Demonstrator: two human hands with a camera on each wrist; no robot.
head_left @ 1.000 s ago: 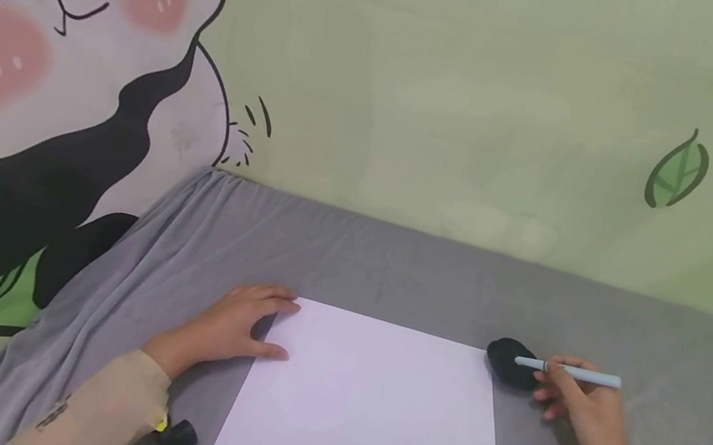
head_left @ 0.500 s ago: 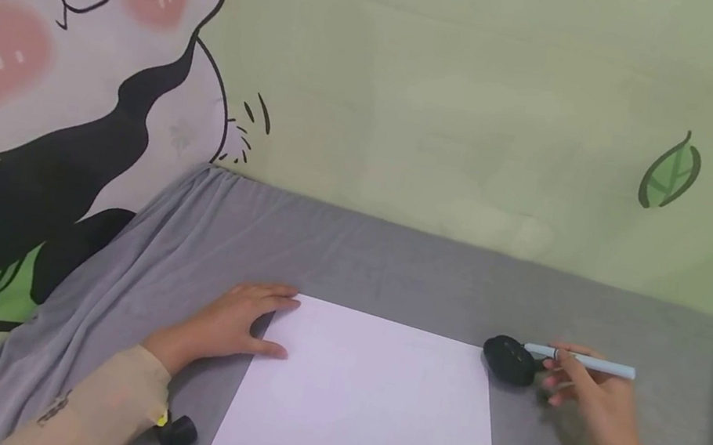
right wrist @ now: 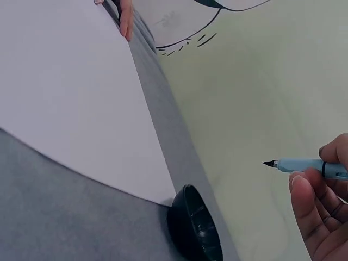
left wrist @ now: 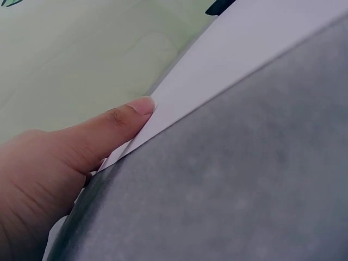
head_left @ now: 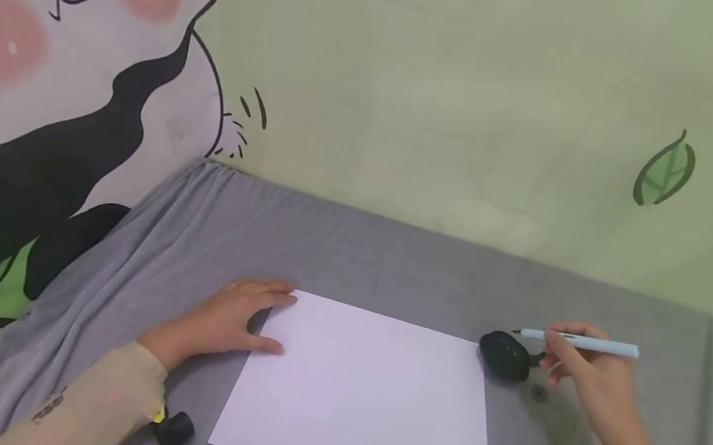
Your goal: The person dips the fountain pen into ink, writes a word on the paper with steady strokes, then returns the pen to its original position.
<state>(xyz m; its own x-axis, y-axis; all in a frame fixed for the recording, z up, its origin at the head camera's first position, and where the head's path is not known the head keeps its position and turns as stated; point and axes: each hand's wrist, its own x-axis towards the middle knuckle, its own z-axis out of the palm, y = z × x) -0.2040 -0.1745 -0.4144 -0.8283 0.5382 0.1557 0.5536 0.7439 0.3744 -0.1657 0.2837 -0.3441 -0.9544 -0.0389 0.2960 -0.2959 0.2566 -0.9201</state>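
A blank white sheet of paper (head_left: 360,406) lies on the grey cloth. My left hand (head_left: 228,318) rests at its far left corner, thumb (left wrist: 122,122) and fingertips on the paper, the fingers relaxed and spread. My right hand (head_left: 596,384) pinches a light blue fountain pen (head_left: 600,346) between thumb and fingers, roughly level. Its dark nib (right wrist: 269,163) points left and is bare, just beyond the small black bowl (head_left: 504,360) in the head view. That bowl sits at the sheet's far right corner, overlapping it slightly.
Grey cloth (head_left: 379,258) covers the tabletop, falling in folds at the left. Behind it stands a pale green wall (head_left: 420,106) with a painted panda (head_left: 96,73). Each wrist carries a black camera, such as the left one (head_left: 175,431).
My right hand has drawn the pen up and away from the bowl, so the nib now shows. The left hand stays on the paper; the head view has shifted slightly.
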